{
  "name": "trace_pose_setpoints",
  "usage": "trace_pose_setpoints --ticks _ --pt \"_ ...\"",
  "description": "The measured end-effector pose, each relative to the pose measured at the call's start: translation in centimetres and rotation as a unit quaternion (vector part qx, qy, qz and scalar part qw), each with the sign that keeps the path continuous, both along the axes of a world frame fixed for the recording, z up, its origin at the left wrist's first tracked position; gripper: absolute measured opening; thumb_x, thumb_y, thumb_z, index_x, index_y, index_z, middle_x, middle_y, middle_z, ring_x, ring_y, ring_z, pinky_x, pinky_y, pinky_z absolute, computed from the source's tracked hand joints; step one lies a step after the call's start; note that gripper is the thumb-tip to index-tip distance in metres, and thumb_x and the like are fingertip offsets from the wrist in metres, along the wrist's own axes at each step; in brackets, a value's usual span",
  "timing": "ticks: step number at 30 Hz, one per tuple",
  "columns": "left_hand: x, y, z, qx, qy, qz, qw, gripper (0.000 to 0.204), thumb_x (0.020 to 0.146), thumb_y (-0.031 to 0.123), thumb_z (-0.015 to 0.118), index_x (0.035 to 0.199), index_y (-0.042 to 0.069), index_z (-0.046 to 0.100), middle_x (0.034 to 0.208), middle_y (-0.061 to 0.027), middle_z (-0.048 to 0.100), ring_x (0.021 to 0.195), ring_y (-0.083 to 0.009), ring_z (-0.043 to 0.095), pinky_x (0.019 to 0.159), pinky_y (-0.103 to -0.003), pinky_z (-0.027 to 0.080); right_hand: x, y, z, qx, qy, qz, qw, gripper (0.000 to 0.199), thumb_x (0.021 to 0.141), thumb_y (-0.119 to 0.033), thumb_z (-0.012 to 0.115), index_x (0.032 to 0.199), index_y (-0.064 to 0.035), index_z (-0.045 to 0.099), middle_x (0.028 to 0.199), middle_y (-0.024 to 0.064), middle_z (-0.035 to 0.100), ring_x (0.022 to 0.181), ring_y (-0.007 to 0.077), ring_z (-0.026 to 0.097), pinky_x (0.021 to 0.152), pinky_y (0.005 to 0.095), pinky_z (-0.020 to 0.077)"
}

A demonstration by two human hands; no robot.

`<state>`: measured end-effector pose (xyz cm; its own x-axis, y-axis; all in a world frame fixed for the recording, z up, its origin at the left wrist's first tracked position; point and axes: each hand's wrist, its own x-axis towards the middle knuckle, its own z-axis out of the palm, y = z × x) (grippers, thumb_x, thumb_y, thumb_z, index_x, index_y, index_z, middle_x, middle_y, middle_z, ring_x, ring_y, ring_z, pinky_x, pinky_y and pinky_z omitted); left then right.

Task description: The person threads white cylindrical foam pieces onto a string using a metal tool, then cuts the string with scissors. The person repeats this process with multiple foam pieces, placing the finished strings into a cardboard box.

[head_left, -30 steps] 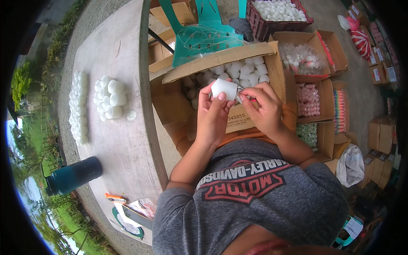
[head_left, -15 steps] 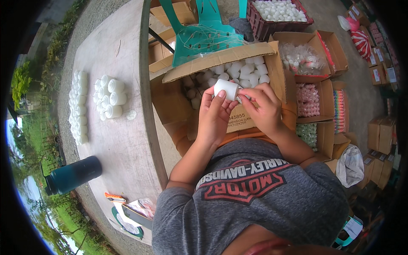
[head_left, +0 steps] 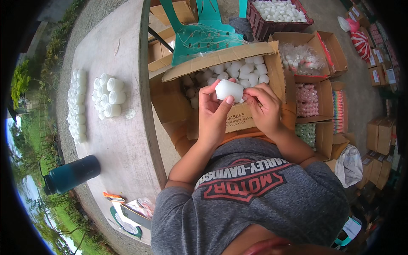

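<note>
In the head view, the left hand (head_left: 214, 114) grasps a small white plastic bottle (head_left: 228, 89) between thumb and fingers and holds it lying on its side, a little above the open cardboard box (head_left: 221, 59), so that its end is turned toward the other hand. The right hand (head_left: 265, 108) is at 3 o'clock of the bottle, its fingertips pinched together and touching the bottle's end; whether something small is pinched between them, I cannot tell. The box stands directly in front of the person, at 12 o'clock of the hands, and it is filled with many more loose white bottles (head_left: 244, 72), probably so that each one is easy to reach. At 9 o'clock, on the round concrete desk (head_left: 123, 144), two groups of white bottles lie in tidy rows (head_left: 106, 97), and a longer row (head_left: 77, 106) is near the rim; they seem sorted apart from the loose ones. A dark teal flask (head_left: 72, 173) lies on the desk at 8 o'clock. At 1 o'clock a dark red crate (head_left: 276, 17) holds white bottles too, and a green plastic chair (head_left: 204, 29) stands behind the box.
</note>
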<state>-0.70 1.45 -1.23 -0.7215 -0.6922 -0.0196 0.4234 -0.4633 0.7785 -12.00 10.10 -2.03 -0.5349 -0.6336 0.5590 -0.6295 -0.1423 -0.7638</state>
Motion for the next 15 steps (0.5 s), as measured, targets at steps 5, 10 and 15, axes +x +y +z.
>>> trace_pose_setpoints --ticks 5,10,15 --pt "0.1 0.0 0.1 -0.062 -0.011 0.023 0.998 0.043 0.085 -0.002 0.060 0.121 0.010 0.039 0.129 -0.0186 0.047 0.116 -0.0221 0.049 0.096 -0.036 0.042 0.2 -0.1 -0.1 0.022 -0.102 0.051 0.993 0.014 0.080 0.003 0.065 0.093 0.0017 0.060 0.083 0.0077 0.059 0.072 0.0140 0.058 0.062 0.0253 0.0464" --pt "0.1 0.0 0.1 -0.078 -0.019 0.019 0.997 0.044 0.084 -0.004 0.060 0.120 0.009 0.039 0.129 -0.0181 0.047 0.115 -0.0208 0.050 0.095 -0.035 0.043 0.8 0.1 -1.9 -0.013 -0.299 0.103 0.948 0.016 0.084 -0.001 0.063 0.099 0.0025 0.057 0.089 0.0055 0.060 0.075 0.0094 0.056 0.067 0.0232 0.0465" --pt "-0.1 0.2 0.0 -0.056 -0.028 0.022 0.998 0.044 0.084 -0.004 0.061 0.120 0.008 0.038 0.128 -0.0178 0.048 0.113 -0.0208 0.051 0.093 -0.033 0.045 0.7 0.2 -2.0 0.012 -0.299 0.092 0.950 0.015 0.084 -0.002 0.063 0.098 0.0012 0.059 0.089 0.0071 0.060 0.079 0.0127 0.056 0.070 0.0246 0.0460"
